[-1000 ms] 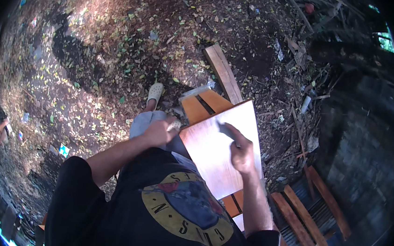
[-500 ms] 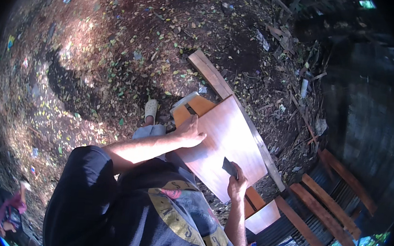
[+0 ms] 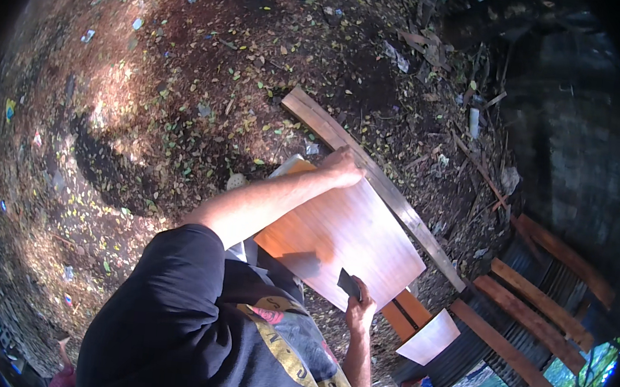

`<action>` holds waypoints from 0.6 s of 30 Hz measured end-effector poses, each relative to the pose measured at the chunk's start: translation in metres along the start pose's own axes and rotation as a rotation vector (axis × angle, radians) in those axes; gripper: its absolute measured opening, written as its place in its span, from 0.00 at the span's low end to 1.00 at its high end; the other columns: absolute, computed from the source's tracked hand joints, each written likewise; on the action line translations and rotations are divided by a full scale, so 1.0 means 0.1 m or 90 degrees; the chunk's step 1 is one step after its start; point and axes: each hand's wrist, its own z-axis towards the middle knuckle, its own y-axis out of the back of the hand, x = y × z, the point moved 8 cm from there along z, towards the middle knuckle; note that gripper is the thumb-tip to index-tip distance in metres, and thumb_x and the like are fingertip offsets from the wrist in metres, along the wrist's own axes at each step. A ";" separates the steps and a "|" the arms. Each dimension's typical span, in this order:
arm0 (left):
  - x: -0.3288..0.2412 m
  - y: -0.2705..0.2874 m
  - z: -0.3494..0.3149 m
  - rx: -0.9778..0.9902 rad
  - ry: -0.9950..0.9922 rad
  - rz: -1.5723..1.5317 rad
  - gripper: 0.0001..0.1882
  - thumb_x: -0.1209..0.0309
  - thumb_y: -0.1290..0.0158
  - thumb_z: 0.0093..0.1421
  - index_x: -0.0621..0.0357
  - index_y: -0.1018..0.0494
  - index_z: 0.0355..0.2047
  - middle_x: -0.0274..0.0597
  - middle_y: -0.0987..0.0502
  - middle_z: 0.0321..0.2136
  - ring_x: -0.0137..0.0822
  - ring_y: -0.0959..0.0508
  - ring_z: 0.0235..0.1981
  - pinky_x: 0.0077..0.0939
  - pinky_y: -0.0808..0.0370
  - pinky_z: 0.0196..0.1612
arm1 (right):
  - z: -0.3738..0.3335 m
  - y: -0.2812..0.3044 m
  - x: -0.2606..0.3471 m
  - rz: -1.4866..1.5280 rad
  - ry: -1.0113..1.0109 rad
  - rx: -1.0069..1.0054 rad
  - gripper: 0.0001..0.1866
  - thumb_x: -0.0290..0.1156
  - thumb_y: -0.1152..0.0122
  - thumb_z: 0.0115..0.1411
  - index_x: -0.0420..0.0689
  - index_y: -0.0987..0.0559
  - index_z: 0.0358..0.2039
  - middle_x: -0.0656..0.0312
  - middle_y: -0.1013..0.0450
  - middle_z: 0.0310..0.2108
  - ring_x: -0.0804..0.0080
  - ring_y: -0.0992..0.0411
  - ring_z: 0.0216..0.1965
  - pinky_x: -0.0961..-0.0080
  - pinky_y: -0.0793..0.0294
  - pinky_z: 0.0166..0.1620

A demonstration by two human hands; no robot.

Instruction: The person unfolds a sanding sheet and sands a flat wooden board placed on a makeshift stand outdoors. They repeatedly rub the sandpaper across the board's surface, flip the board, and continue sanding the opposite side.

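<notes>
A square orange-brown wooden board (image 3: 355, 230) lies tilted in front of me over a leaf-strewn dirt floor. My left hand (image 3: 343, 165) grips the board's far corner, arm stretched out across it. My right hand (image 3: 360, 310) is at the board's near edge, closed on a small dark flat piece (image 3: 348, 284) that rests against the board. The lower part of the board is hidden behind my dark shirt and arm.
A long pale plank (image 3: 381, 186) lies on the ground just beyond the board. Several brown planks (image 3: 528, 312) and a white panel (image 3: 428, 336) lie on corrugated sheeting at the right. A dark wall (image 3: 579, 151) stands at the far right. Litter dots the dirt.
My left hand has slid out to the board's far corner. My right hand has left the board's face, taken up the dark piece and come to the near edge. The view has swung.
</notes>
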 end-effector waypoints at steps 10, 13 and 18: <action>0.96 1.09 -0.25 -0.227 -0.100 -0.337 0.35 0.54 0.47 0.70 0.62 0.38 0.69 0.56 0.32 0.67 0.47 0.28 0.66 0.34 0.32 0.69 | 1.02 -0.02 1.62 -0.086 0.392 -0.016 0.31 0.14 0.52 0.52 0.41 0.22 0.57 0.43 0.22 0.53 0.47 0.23 0.56 0.59 0.25 0.61; 1.94 1.13 -0.77 -0.187 0.059 -0.184 0.28 0.52 0.47 0.69 0.56 0.27 0.62 0.50 0.21 0.57 0.44 0.20 0.57 0.36 0.26 0.62 | 1.35 -0.07 2.43 -0.252 0.654 -0.048 0.30 0.12 0.48 0.51 0.43 0.21 0.56 0.46 0.21 0.52 0.48 0.22 0.54 0.57 0.22 0.57; 3.92 0.77 -1.83 -0.248 0.288 -0.134 0.28 0.52 0.47 0.65 0.55 0.24 0.59 0.53 0.18 0.51 0.50 0.19 0.55 0.40 0.25 0.60 | 2.00 -0.43 2.74 -0.589 0.700 0.068 0.26 0.20 0.45 0.58 0.48 0.21 0.59 0.56 0.25 0.59 0.52 0.33 0.66 0.51 0.34 0.67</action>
